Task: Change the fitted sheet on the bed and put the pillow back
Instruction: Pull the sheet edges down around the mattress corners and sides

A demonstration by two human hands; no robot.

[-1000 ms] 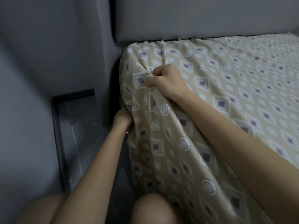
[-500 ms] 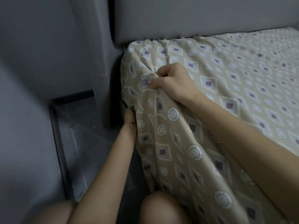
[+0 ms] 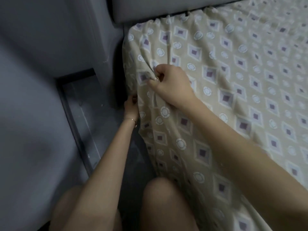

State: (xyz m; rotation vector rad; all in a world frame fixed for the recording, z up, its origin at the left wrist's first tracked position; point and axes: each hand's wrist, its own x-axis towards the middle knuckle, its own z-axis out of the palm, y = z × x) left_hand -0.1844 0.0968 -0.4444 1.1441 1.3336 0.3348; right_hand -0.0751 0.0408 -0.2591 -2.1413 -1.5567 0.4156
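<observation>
Matt, creased cloth fitted sheet [image 3: 216, 84]

Dim, cool grey light, no lamp or window in view. Plain grey wall [image 3: 30, 134] at left meets a second grey wall [image 3: 50, 30] in a corner. Dark skirting [image 3: 70, 117] runs along the foot of both. Floor [image 3: 93, 105] grey, slightly glossy, with a pale seam. Grey upholstered headboard [image 3: 166, 9] at top, with a grey upright panel [image 3: 108, 47] just beside it.

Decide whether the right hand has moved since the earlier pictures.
Yes. The right hand, its grip pinching the sheet, now sits farther from the headboard, drawn back toward the person.
</observation>
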